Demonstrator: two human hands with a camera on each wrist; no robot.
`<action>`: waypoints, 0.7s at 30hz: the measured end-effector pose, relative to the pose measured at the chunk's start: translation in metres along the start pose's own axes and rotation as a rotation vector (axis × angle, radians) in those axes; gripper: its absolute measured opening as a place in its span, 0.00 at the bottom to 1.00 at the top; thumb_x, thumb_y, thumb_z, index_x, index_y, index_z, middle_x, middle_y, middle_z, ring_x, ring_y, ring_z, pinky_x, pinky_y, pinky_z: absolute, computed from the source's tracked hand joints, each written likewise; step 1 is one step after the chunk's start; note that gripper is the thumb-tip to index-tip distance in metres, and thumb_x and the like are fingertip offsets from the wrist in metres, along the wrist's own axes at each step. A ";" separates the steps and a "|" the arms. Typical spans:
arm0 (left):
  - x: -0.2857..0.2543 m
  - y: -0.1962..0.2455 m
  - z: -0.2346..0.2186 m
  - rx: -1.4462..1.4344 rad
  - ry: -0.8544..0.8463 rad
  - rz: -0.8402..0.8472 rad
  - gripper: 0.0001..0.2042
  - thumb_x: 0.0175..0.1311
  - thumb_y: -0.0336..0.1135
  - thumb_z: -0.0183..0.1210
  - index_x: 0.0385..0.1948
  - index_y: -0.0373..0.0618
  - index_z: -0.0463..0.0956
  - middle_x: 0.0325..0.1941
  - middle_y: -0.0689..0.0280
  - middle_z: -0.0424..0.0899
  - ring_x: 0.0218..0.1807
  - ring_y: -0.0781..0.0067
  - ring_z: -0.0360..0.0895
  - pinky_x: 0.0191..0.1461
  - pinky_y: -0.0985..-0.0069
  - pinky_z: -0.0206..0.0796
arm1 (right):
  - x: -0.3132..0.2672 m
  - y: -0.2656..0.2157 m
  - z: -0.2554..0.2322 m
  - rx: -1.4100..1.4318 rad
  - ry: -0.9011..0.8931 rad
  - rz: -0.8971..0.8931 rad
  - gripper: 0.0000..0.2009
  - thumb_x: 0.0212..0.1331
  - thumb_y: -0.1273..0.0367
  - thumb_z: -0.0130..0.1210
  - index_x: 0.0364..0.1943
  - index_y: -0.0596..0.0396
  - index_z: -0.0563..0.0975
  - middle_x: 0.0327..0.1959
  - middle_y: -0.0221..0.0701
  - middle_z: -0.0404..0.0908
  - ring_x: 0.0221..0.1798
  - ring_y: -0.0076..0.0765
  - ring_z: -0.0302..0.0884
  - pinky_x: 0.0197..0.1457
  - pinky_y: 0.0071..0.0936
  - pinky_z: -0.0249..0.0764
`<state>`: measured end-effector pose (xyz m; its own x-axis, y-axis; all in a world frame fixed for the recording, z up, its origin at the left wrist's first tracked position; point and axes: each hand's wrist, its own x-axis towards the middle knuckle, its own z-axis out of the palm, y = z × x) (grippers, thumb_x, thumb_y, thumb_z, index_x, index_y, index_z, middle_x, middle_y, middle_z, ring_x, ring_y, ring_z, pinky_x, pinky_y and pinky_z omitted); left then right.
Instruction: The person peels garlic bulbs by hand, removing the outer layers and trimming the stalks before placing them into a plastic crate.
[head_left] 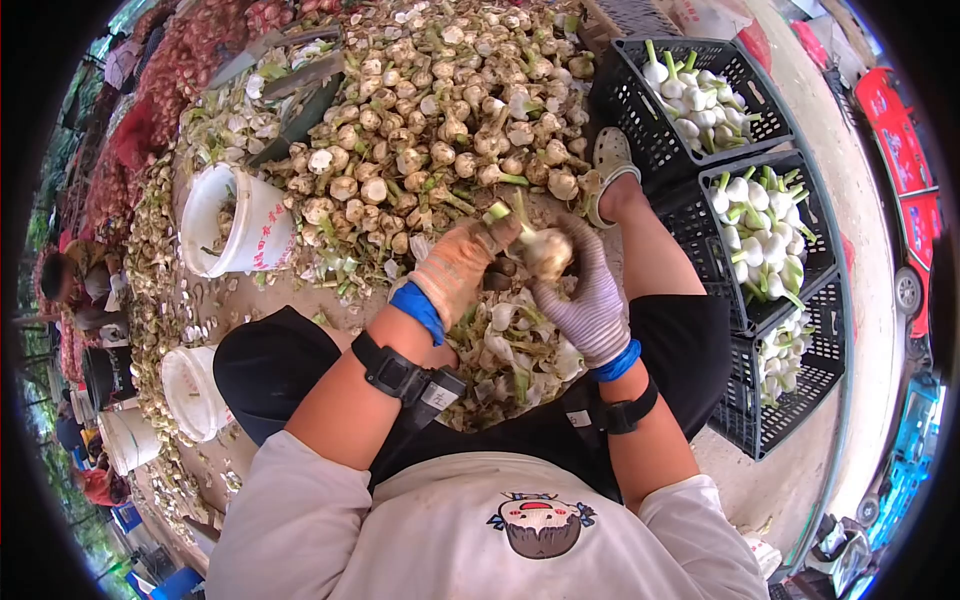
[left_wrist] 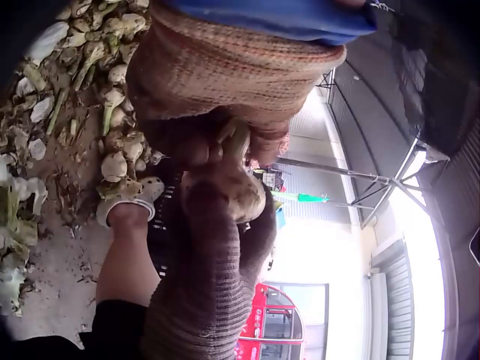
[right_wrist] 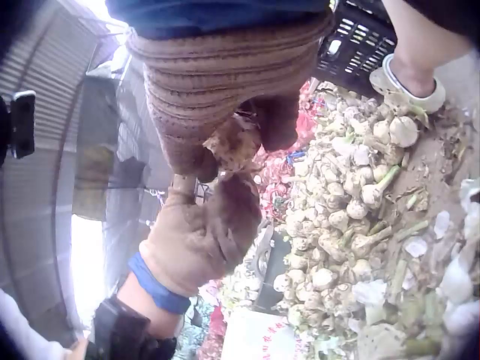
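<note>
Both hands wear knitted gloves and meet at one garlic bulb above a pile of peelings. The right hand grips the bulb, its fingers curled round the side. At the stem, the left hand pinches with thumb and fingers. In the left wrist view the bulb shows pale with brown patches, between the left hand above and the right hand below. The right wrist view shows the bulb's root side dark and rough, partly hidden by the right hand; the left hand is beside it.
A large heap of untrimmed garlic lies ahead. Black crates with white trimmed bulbs stand at the right. A white bucket is at the left, with another white bucket nearer. The wearer's shoe is beside the heap.
</note>
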<state>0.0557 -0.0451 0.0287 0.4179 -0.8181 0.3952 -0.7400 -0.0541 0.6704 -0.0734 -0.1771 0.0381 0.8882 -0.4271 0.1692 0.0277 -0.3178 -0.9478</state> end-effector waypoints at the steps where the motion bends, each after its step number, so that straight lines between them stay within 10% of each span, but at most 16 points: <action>1: -0.004 -0.006 0.004 0.000 0.001 -0.001 0.20 0.56 0.49 0.59 0.41 0.41 0.71 0.27 0.68 0.76 0.29 0.79 0.74 0.35 0.80 0.66 | -0.001 -0.001 0.001 -0.145 -0.020 -0.103 0.31 0.42 0.71 0.60 0.55 0.59 0.63 0.50 0.42 0.68 0.50 0.40 0.71 0.54 0.30 0.69; 5: -0.015 -0.013 0.013 -0.288 0.031 -0.103 0.19 0.52 0.40 0.64 0.41 0.39 0.72 0.31 0.64 0.78 0.32 0.75 0.74 0.36 0.77 0.67 | 0.000 0.004 0.000 -0.207 -0.035 -0.088 0.30 0.40 0.72 0.60 0.54 0.58 0.64 0.51 0.42 0.68 0.51 0.40 0.70 0.54 0.31 0.69; 7: -0.008 0.003 0.006 -0.681 -0.031 -0.673 0.18 0.51 0.38 0.64 0.40 0.36 0.73 0.33 0.62 0.79 0.31 0.74 0.73 0.36 0.76 0.67 | -0.001 0.008 0.001 -0.071 -0.041 -0.021 0.30 0.42 0.71 0.60 0.54 0.58 0.64 0.50 0.40 0.68 0.51 0.38 0.70 0.53 0.30 0.69; 10: 0.005 0.011 -0.003 -0.771 -0.023 -0.970 0.17 0.51 0.37 0.64 0.39 0.36 0.74 0.33 0.63 0.79 0.32 0.75 0.72 0.37 0.76 0.66 | 0.001 -0.001 -0.003 0.380 -0.055 0.228 0.29 0.44 0.69 0.58 0.54 0.57 0.64 0.50 0.39 0.68 0.51 0.33 0.69 0.51 0.28 0.69; 15: 0.017 0.035 -0.017 -0.448 -0.222 -0.860 0.17 0.52 0.35 0.62 0.42 0.37 0.73 0.35 0.62 0.80 0.35 0.74 0.73 0.42 0.76 0.66 | 0.010 0.011 -0.008 1.105 -0.140 0.772 0.22 0.59 0.49 0.42 0.43 0.53 0.70 0.25 0.34 0.73 0.19 0.31 0.70 0.20 0.24 0.67; 16: 0.017 0.037 -0.017 -0.345 -0.311 -0.756 0.17 0.53 0.35 0.61 0.43 0.38 0.73 0.36 0.61 0.80 0.36 0.73 0.74 0.43 0.75 0.66 | 0.011 0.010 -0.006 0.862 -0.003 0.951 0.27 0.59 0.42 0.34 0.35 0.50 0.72 0.11 0.30 0.67 0.07 0.31 0.59 0.10 0.25 0.55; 21: 0.014 0.031 -0.002 -0.318 -0.168 -0.751 0.20 0.50 0.36 0.64 0.43 0.39 0.72 0.39 0.61 0.80 0.39 0.70 0.75 0.45 0.75 0.66 | 0.007 0.015 0.003 0.762 0.015 0.876 0.29 0.58 0.40 0.34 0.37 0.51 0.73 0.14 0.30 0.71 0.10 0.28 0.64 0.12 0.23 0.60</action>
<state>0.0394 -0.0572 0.0559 0.6380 -0.7047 -0.3104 -0.1007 -0.4760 0.8737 -0.0651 -0.1826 0.0243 0.7342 -0.2600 -0.6272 -0.3207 0.6813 -0.6579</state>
